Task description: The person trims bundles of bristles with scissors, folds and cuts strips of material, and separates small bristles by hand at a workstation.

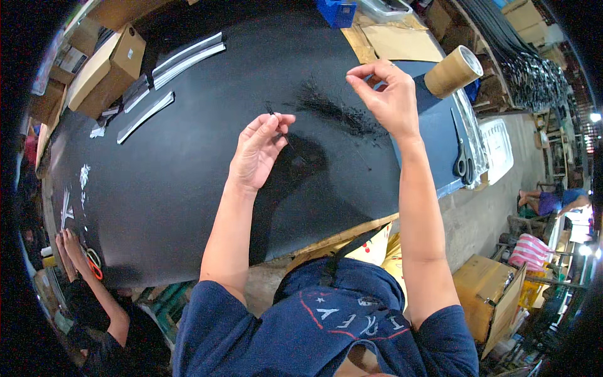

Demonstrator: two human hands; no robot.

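My left hand (259, 146) is closed over the middle of the black table, thumb against the fingers, on a few thin black strands (271, 108) whose ends stick out above and below. To the right, my right hand (391, 99) is raised in a pinch, thumb and forefinger together. Whatever may be between those fingertips is too fine to make out. Between and beyond my hands lies a loose heap of thin black strands (330, 108), with a few stray ones nearer to me.
Black scissors (463, 154) and a cardboard tube (453, 72) are at the right edge of the black table (182, 207). White-and-black strips (188, 60) and a cardboard box (108, 70) sit far left. At lower left, another person's hands (72, 251) work beside orange-handled scissors (95, 267).
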